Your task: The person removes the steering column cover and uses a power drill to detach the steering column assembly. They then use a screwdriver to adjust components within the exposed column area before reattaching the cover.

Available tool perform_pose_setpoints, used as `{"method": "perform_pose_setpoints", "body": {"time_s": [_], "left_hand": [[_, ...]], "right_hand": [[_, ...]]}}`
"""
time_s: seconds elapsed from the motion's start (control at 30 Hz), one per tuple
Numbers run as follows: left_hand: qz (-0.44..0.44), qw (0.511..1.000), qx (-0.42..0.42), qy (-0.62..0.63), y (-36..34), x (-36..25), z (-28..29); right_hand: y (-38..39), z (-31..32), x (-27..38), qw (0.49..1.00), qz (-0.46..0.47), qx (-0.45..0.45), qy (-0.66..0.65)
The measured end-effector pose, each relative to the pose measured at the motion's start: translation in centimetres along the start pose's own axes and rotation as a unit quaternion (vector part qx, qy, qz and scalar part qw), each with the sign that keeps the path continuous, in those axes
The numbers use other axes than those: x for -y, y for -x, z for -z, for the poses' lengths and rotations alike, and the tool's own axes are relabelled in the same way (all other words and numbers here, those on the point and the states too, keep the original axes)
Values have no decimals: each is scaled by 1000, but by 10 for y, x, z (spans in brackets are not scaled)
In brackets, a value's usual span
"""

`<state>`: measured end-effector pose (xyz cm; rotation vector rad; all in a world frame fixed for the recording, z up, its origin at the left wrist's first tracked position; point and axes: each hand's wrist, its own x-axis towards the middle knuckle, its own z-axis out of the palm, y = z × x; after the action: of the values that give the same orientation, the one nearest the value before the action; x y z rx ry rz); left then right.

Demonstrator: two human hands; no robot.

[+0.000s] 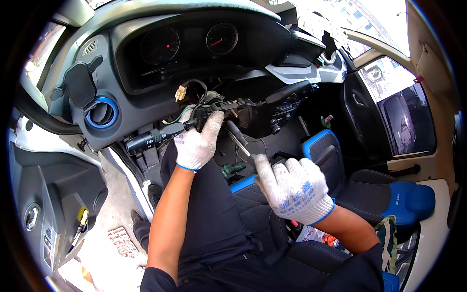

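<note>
Both my hands wear white knitted gloves with blue cuffs. My left hand (198,138) is closed around the middle of the steering column switch assembly (243,106), where the steering wheel is off. A black stalk (152,138) sticks out to the left of it, another stalk (289,92) to the right. In my closed right hand (296,191) is a screwdriver (241,147), its metal shaft slanting up and left toward the column's underside. The shaft meets a dark cylindrical piece (235,130); its tip is hidden. A cream connector (180,93) on wires stands up behind my left hand.
The instrument cluster (194,46) lies beyond the column. At left are a phone holder (80,87), a blue-ringed vent (102,113) and the open door (53,194). A tray of small parts (123,242) lies on the ground outside. Blue-and-black seats (384,194) stand at right.
</note>
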<state>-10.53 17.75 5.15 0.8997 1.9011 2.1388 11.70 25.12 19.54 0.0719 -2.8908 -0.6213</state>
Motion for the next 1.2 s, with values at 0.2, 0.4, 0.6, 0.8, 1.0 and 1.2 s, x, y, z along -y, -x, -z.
{"method": "perform_pose_setpoints", "body": {"time_s": [0.2, 0.4, 0.6, 0.8, 1.0, 1.2], "left_hand": [[-24, 1000, -3, -17, 0, 3, 1], [3, 1000, -9, 20, 2, -5, -2], [-22, 999, -37, 11, 3, 16, -10], [38, 999, -11, -29, 0, 15, -1], [1, 998, -54, -39, 6, 18, -14], [44, 997, -49, -32, 13, 23, -2]], "right_hand": [[-5, -8, 17, 984, -106, -22, -144], [0, -13, 26, 971, -152, -26, -183], [3, -18, 41, 923, -251, -62, -285], [46, -21, 8, 957, -107, -156, -218], [136, -174, -24, 921, -256, -57, -288], [124, -332, -24, 847, -336, 228, -343]]}}
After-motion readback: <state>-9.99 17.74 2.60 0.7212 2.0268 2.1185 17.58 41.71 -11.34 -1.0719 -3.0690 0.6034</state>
